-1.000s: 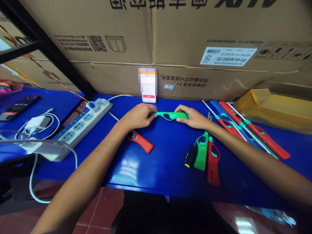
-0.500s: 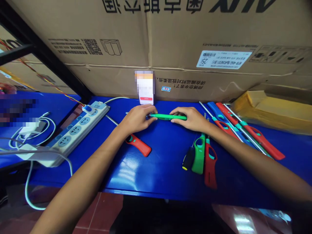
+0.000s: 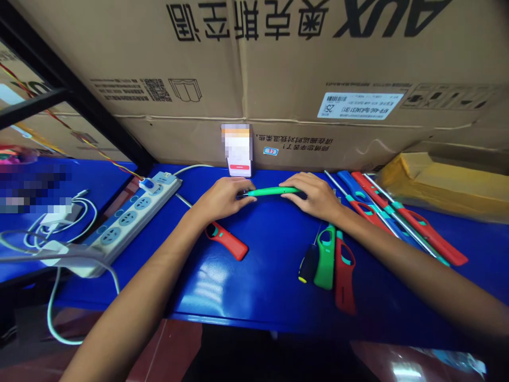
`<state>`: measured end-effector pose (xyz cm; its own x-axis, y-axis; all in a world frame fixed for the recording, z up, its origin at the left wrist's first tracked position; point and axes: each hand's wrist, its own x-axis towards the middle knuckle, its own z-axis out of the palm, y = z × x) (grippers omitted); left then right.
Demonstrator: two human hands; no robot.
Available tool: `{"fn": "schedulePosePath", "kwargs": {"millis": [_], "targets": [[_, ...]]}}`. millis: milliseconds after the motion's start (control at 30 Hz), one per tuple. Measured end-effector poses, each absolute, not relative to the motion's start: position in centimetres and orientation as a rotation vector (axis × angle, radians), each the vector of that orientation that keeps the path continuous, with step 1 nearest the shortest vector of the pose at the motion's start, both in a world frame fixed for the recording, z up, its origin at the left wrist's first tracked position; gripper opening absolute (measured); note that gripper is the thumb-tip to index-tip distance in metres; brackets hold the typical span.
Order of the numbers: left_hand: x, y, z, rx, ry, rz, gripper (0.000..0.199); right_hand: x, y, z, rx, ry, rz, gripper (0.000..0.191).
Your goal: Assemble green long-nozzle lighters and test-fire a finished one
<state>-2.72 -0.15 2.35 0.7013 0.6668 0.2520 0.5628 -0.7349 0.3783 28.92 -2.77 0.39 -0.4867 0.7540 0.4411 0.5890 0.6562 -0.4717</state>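
Both my hands hold a green stick lighter [image 3: 268, 191], level above the blue table and seen edge-on. My left hand [image 3: 226, 199] pinches its left end, where a short dark or metal part shows between thumb and fingers. My right hand [image 3: 314, 195] is closed round the right end of the handle. Below my left wrist lies a red stick lighter [image 3: 230, 243], its metal tube partly under my forearm. Near my right forearm lie a black and yellow screwdriver [image 3: 309, 263], another green lighter [image 3: 325, 260] and a red lighter [image 3: 345, 281].
Several red and blue lighters [image 3: 427, 233] lie at the right, before an open cardboard box [image 3: 445, 183]. A phone [image 3: 239, 156] leans on the large carton [image 3: 159, 132] behind. A power strip [image 3: 131, 217] with cables crosses the left of the blue table [image 3: 258, 281].
The green lighter has turned slightly in my hands, and my right fingers now lie further over its handle. The whole view has shifted slightly downward.
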Motion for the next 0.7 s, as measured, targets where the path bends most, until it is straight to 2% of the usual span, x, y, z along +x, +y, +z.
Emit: {"fn": "schedulePosePath", "kwargs": {"millis": [433,700], "targets": [[-5.0,1.3,2.8,2.395,1.083,0.532,0.016,29.1,-2.2,-0.3,-1.136,-2.125,0.476,0.022],[-5.4,1.7,2.9,2.354,0.984,0.522,0.027,29.2,-1.7,-0.5,-1.250,-2.111,0.612,0.030]]}}
